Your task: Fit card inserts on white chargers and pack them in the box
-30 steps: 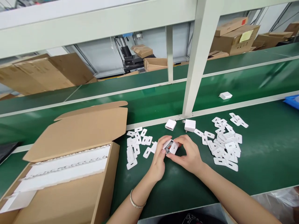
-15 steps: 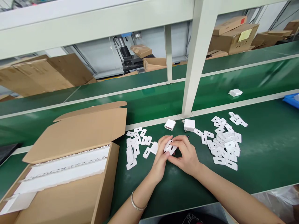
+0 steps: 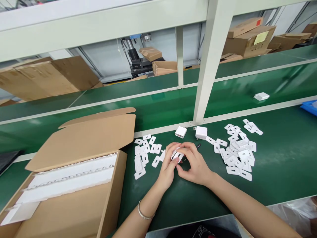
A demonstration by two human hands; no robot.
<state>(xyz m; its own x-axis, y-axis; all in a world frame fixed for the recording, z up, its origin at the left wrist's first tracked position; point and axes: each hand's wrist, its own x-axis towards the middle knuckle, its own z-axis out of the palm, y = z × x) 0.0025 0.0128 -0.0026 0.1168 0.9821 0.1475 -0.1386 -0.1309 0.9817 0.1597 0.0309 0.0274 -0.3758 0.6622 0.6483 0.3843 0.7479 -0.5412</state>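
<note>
The white casing (image 3: 176, 156) is gripped by the left hand (image 3: 167, 170), and at the casing's right side the right hand (image 3: 198, 165) curls its fingers, grip I cannot tell

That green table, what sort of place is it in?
Probably a factory workshop: many loose white plates and pronged blocks lie on the green table, near an open cardboard box.

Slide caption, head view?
Left hand holds a white case, right hand touching it, between piles of white plates; open box at left.
</note>
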